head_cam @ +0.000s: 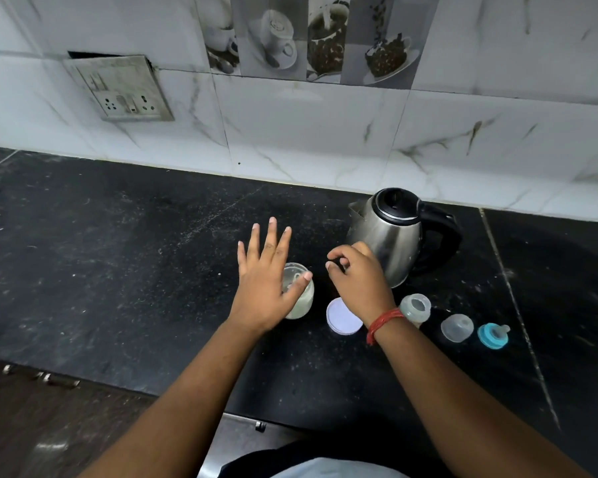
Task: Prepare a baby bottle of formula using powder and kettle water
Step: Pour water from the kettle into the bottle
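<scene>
The powder jar (pixel 299 293), mid-countertop (pixel 118 253), is touched by the splayed left hand (pixel 266 281); the right hand's (pixel 356 277) fingertips are pinched together, contents unclear. The bottle (pixel 416 308) stands open beside the kettle (pixel 390 232). Powder scooping seems due next.

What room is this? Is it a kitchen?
Most likely a home kitchen. There is a black stone counter against a tiled wall with coffee-cup pictures, a steel electric kettle standing on it, and a wall socket above.
</scene>
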The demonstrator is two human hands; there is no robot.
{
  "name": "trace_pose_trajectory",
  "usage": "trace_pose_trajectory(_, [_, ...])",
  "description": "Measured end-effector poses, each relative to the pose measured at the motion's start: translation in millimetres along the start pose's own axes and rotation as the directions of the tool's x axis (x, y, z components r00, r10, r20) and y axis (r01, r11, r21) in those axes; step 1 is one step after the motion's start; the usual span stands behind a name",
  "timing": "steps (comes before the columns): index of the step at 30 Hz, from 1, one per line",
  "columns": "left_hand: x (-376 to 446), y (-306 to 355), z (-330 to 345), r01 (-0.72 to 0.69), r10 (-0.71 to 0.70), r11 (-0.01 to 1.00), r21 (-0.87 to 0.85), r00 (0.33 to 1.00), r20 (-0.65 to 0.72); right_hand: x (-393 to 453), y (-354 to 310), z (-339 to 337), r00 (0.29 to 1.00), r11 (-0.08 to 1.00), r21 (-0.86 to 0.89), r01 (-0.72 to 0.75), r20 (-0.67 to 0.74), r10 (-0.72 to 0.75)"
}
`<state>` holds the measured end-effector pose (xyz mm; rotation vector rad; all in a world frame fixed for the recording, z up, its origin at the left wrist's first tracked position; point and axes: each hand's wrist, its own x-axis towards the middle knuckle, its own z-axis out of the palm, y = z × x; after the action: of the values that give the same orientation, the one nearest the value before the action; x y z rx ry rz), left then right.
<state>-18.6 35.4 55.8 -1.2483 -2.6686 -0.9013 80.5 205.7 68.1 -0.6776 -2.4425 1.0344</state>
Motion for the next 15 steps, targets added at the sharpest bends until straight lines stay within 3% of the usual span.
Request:
trace_pose_trajectory(6, [16.4, 54.8, 19.0, -0.186, 0.186, 0.981, 0.056, 0.983, 0.009, -14.3, 24.4, -50.1, 0.984, 0.999, 0.046, 0.024, -0.180, -0.015])
trace_pose_trajectory(9, [16.7, 76.5, 36.6, -0.260, 0.260, 0.964, -0.055, 0.966, 0.005, -20.6, 40.4, -73.8, 0.967, 0.998, 0.069, 0.012, -0.256, 0.006])
trace_pose_trajectory(12, [10.0, 96.2, 56.4, -0.225, 0.254, 0.942, -0.249, 0.963, 0.092, -24.6, 59.4, -95.9, 0.949, 0.998, 0.052, -0.035, -0.310, 0.049])
trace_pose_trajectory(15, [4.3, 111.5, 76.0, -0.124, 0.204, 0.937, -0.326, 0.953, 0.226, -28.1, 78.7, -115.0, 0.931, 0.991, 0.059, -0.116, -0.341, 0.129])
